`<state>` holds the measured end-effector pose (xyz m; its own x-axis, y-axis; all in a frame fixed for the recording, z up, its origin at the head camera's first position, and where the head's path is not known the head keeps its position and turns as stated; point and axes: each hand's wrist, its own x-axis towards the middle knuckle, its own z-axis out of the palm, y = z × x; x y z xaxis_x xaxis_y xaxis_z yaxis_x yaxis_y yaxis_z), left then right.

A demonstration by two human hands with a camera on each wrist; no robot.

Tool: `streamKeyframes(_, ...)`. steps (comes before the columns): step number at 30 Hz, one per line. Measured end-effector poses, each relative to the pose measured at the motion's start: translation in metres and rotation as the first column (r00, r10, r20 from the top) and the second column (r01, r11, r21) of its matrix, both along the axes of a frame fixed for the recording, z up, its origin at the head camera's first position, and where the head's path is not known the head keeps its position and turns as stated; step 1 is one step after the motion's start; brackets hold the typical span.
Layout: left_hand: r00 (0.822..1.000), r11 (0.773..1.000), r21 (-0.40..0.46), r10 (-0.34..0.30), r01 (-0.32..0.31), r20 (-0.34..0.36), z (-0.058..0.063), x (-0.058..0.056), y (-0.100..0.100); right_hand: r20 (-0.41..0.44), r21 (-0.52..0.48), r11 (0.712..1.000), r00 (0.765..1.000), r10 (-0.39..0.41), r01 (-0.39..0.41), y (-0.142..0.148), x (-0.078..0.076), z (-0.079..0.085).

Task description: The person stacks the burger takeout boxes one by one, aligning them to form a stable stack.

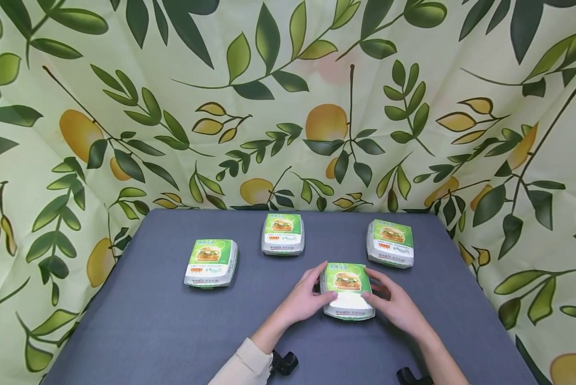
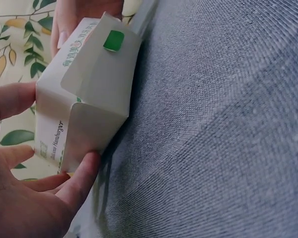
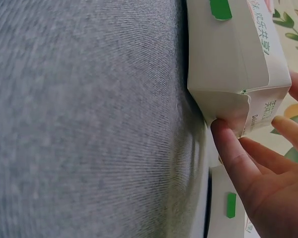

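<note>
A white and green burger box (image 1: 348, 280), with a burger picture on its lid, sits on the table between both hands. My left hand (image 1: 303, 300) holds its left side, thumb at the lid's front left and fingers along the side wall. On the opposite side my right hand (image 1: 397, 306) grips it the same way, thumb over the front right of the lid. In the left wrist view, the box (image 2: 102, 74) shows its folded side flaps and a green tab, with fingertips against its wall. The right wrist view shows fingertips low on the box's (image 3: 228, 54) side.
Three similar burger boxes stand on the grey cloth-covered table (image 1: 139, 331): one box (image 1: 211, 262) at the left, one (image 1: 283, 233) at the back middle, one (image 1: 390, 243) at the back right. Behind the table hangs a leaf-patterned curtain (image 1: 278, 155).
</note>
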<state>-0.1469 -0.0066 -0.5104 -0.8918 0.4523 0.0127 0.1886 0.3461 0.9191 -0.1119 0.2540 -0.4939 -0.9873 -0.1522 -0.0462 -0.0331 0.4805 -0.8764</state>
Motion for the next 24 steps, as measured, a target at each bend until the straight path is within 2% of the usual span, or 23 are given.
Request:
streamKeyframes(12, 1.0, 0.999, -0.034, 0.011, -0.011, 0.001, -0.003, 0.002, -0.007, 0.026, -0.032, 0.999, 1.0, 0.01, -0.01, -0.009, -0.002, -0.004)
streamKeyframes(24, 1.0, 0.999, -0.034, 0.014, -0.013, 0.004, 0.0, 0.004, -0.028, 0.041, -0.026, 0.999, 0.999, 0.022, -0.021, -0.03, -0.007, -0.003)
